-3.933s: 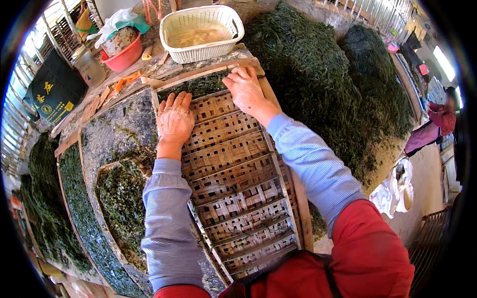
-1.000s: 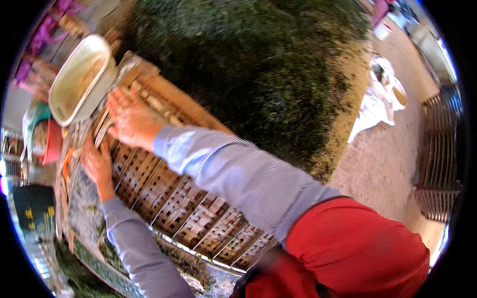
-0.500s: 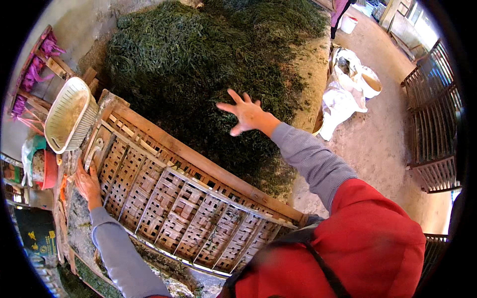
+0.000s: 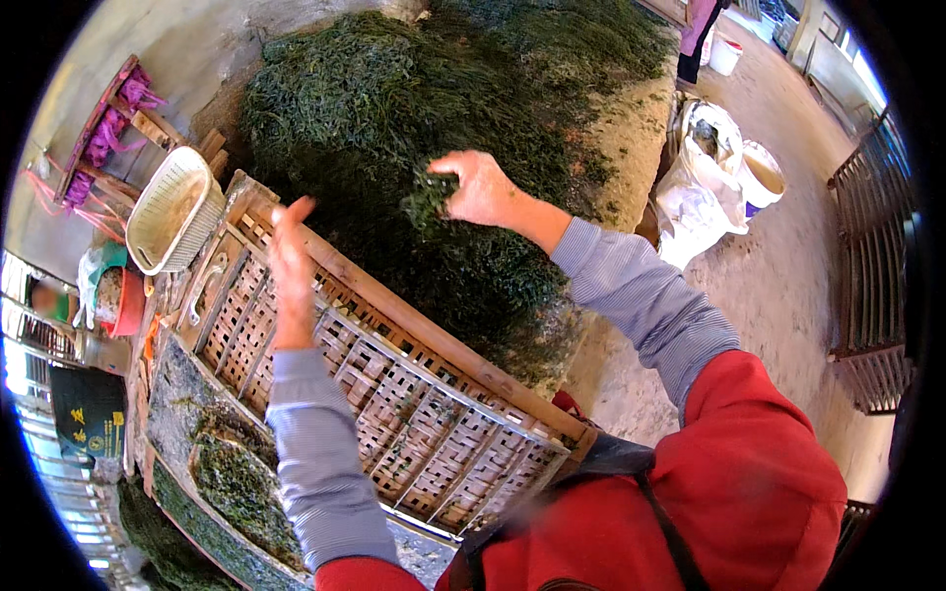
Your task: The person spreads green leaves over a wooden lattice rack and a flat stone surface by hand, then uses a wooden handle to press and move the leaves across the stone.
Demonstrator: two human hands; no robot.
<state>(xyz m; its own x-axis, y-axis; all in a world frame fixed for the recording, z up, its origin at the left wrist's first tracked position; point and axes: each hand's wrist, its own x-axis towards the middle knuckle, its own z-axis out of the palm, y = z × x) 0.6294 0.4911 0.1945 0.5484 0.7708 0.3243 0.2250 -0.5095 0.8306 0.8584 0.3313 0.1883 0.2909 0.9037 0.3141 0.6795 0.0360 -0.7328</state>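
My right hand (image 4: 483, 192) closes around a small clump of dark green leafy strands (image 4: 429, 202), held just over a big heap of the same strands (image 4: 394, 108). I cannot tell whether these are seaweed or leaves. My left hand (image 4: 291, 266) is a little blurred. It hovers over the top rail of a woven bamboo rack (image 4: 404, 424), fingers stretched out, with nothing visible in it. The rack has a wooden frame and slants between me and the heap.
A pale plastic basket (image 4: 175, 212) stands at the rack's left end, near a red bucket (image 4: 126, 300). White sacks (image 4: 700, 187) and a white bucket (image 4: 761, 177) are on the floor to the right. Dark slatted racks (image 4: 872, 266) line the right. Another person's legs (image 4: 695, 44) show far off.
My right hand, spread over the heap before, has closed on a clump of strands. My left hand has left the rack's left end and moved right, up over its rail.
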